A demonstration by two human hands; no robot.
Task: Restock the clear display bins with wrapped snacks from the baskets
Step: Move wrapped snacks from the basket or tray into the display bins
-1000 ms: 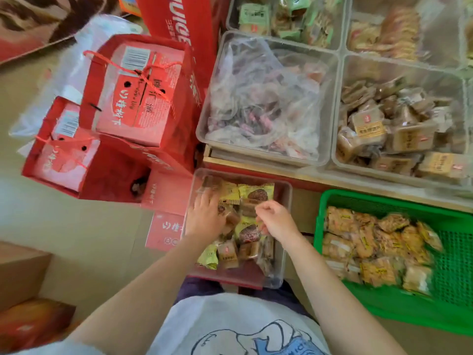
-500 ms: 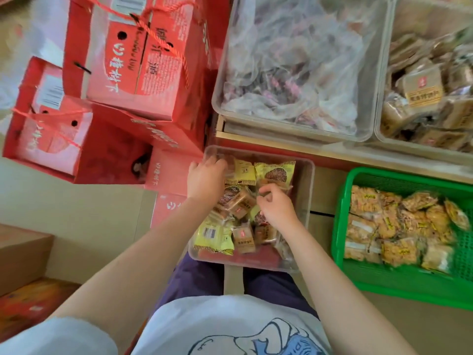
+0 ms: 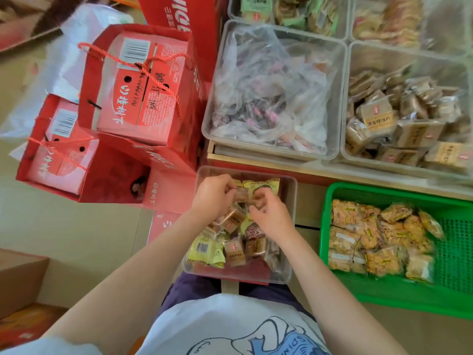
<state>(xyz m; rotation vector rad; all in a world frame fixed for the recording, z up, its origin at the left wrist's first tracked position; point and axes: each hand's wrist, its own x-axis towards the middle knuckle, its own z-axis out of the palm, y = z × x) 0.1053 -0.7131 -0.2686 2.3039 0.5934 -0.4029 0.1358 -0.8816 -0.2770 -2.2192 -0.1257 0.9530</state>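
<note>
L hand grip: pinching snack pkt | R hand grip: fingers curled, hold unclear | both over clear bin

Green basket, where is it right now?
In the head view, the green basket sits at lower right, right of the clear bin both hands are in, below the shelf's display bins.
</note>
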